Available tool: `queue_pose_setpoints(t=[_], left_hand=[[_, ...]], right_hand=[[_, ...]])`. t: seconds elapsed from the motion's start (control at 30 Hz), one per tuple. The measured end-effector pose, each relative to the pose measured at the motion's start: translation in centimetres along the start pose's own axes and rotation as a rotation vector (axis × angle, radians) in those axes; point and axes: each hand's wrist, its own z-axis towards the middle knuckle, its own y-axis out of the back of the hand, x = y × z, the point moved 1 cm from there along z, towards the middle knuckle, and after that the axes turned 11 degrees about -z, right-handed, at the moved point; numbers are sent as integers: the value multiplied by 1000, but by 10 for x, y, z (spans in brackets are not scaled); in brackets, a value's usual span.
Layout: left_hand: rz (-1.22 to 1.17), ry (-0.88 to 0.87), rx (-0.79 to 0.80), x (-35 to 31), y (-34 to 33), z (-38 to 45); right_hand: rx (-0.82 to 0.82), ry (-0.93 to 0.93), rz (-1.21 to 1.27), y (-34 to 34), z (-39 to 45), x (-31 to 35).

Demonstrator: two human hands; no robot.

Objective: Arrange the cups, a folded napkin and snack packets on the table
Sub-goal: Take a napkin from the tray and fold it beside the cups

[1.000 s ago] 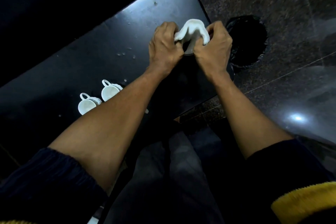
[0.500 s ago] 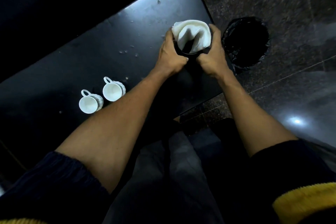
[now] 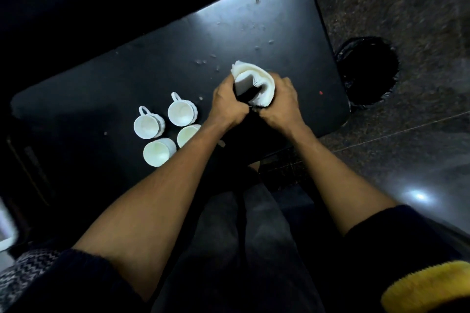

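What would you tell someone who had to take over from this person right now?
Left hand and right hand: both closed around a dark holder, mostly hidden between them, with the folded napkin standing in it.
The holder sits on the black table, right of the cups.
Four white cups stand upright in a close group; the near-right one is partly hidden by the left forearm.
Done: cups grouped, napkin folded and in the holder.
Left: let go of the holder, then set out the snack packets. No packets are in view.
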Motion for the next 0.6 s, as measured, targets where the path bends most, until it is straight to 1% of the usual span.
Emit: queue_pose_setpoints(t=[0.17,0.27,0.4,0.6], left_hand=[[-47,39,-144,16,27,-14],[-89,54,-202,22,38,-21],[-182,58,-195,27,48,-28],[-209,87,-168,21,51,-33]], right_hand=[[7,21,-9,-26,-5,23],[42,58,-27,-34,-7,35],[74,77,-64,-38,-8,45],[109,72,-112,-36,-7,47]])
